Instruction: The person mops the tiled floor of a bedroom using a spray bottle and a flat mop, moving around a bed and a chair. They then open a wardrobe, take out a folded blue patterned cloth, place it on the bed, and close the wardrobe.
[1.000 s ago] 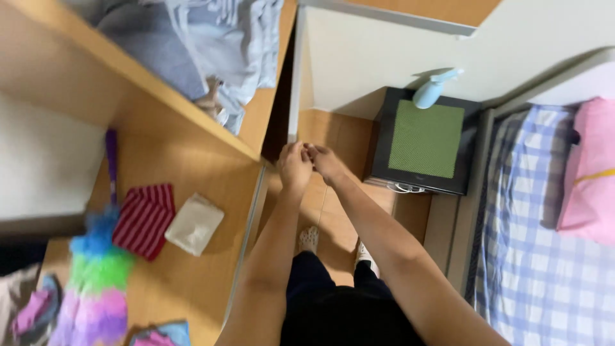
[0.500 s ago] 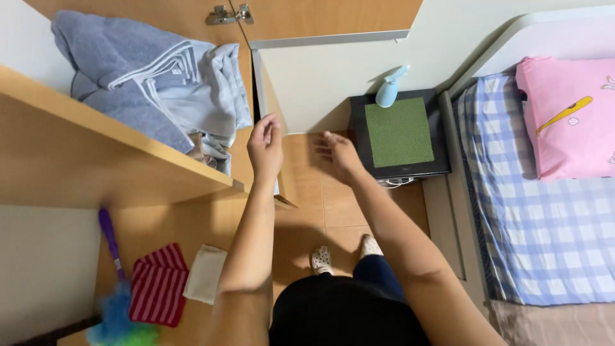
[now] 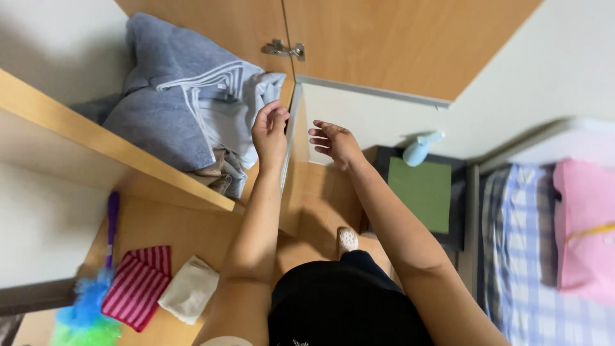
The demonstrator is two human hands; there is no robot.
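Loosely, both hands are raised with nothing grasped, the left hand (image 3: 270, 131) seemingly brushing the grey-blue towel (image 3: 186, 106) heaped at the shelf (image 3: 115, 150) edge, the right hand (image 3: 333, 142) just beside it, so a careless tug could spill the pile.

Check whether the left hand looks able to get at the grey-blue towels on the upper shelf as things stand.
Probably yes. The left hand is open, raised to shelf height right beside the grey-blue towels, fingers almost at their edge. Nothing lies between them, and the shelf front is open.
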